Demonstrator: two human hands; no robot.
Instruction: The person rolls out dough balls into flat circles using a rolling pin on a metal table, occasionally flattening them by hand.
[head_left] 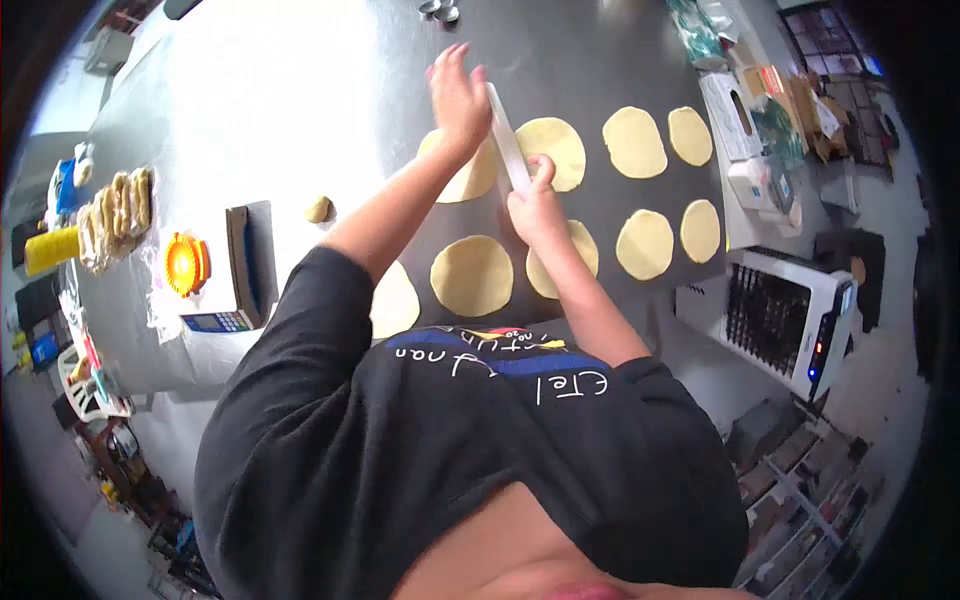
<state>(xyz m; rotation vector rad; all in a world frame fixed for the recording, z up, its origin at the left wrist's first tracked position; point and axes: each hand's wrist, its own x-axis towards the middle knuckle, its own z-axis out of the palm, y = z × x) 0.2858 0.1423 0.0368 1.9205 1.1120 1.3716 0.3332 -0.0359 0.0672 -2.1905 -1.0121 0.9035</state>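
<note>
My right hand [535, 207] grips the near end of a slim white rolling pin [508, 138], which slants away over the steel table. At the pin's far end is my left hand [461, 108], fingers stretched out and palm edge beside the pin. Under my left wrist lies a flat dough round [470, 182], partly covered by the hand and forearm. Another dough round [557, 150] sits just right of the pin. Closer to my body are a dough round [472, 276] and one partly hidden by my right forearm [585, 247].
More dough rounds [635, 143] lie in rows toward the right table edge. Left of my arm are a small dough ball [319, 209], a digital scale [218, 321] and an orange dough press [185, 264]. Measuring spoons [440, 11] lie at the far edge. An air cooler [790, 318] stands at right.
</note>
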